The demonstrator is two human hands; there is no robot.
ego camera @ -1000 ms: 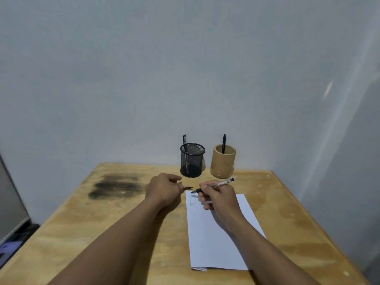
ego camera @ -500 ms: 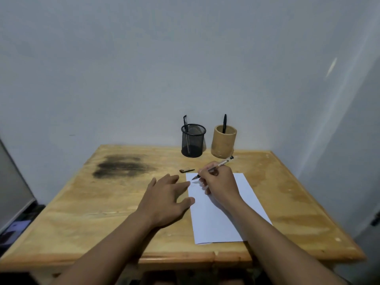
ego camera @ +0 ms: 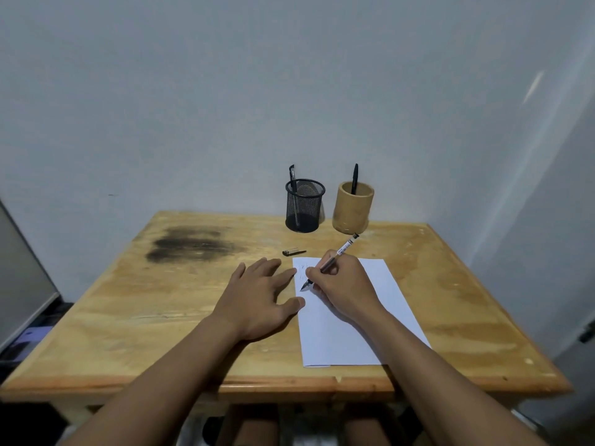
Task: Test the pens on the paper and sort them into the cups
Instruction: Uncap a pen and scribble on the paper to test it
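Above the middle of the frame, close to the table's (ego camera: 128, 317) back edge and the pale wall, two cups stand side by side and just apart. The black mesh cup (ego camera: 304, 206) on the left holds one dark pen (ego camera: 292, 175), upright against its left rim; the tan wooden cup (ego camera: 352, 207) on the right holds one black pen (ego camera: 354, 177), its top rising above the rim. In front of the mesh cup a small dark pen cap (ego camera: 293, 252) lies flat on the wood, just off the paper's upper left corner.

The white paper (ego camera: 347, 329) lies right of centre, its lower edge near the table's front edge, its upper edge well short of the cups. The right hand (ego camera: 344, 284) rests on the sheet's upper part, fingers curled round a white-barrelled pen (ego camera: 341, 252); the tip meets the paper beside faint scribbles near the upper left corner, and the barrel slants up and right toward the wooden cup. The left hand (ego camera: 257, 300) lies flat on the wood, fingers straight and spread; its thumb tip touches the paper's left edge.

A dark stain (ego camera: 190, 247) marks the wood in the centre left of the frame; wide wood runs from there down to the rounded front edge, and a broad strip lies between the paper's right edge and the table's right side.
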